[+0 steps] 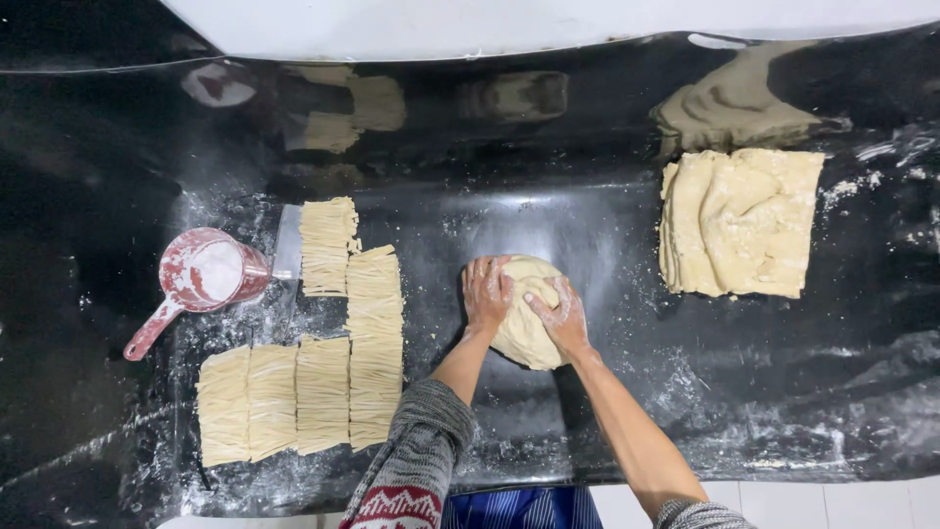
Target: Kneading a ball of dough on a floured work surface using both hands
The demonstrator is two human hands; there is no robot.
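Both hands press on a round lump of dough near the middle of the dark, flour-dusted counter; the left hand lies flat on its left side with fingers spread wide, and the right hand rests on top, fingers loosely splayed, gripping nothing; to the left lie cut noodle bundles in rows, with a red scoop of flour just beside them; a folded slab of dough sits well apart on the right.
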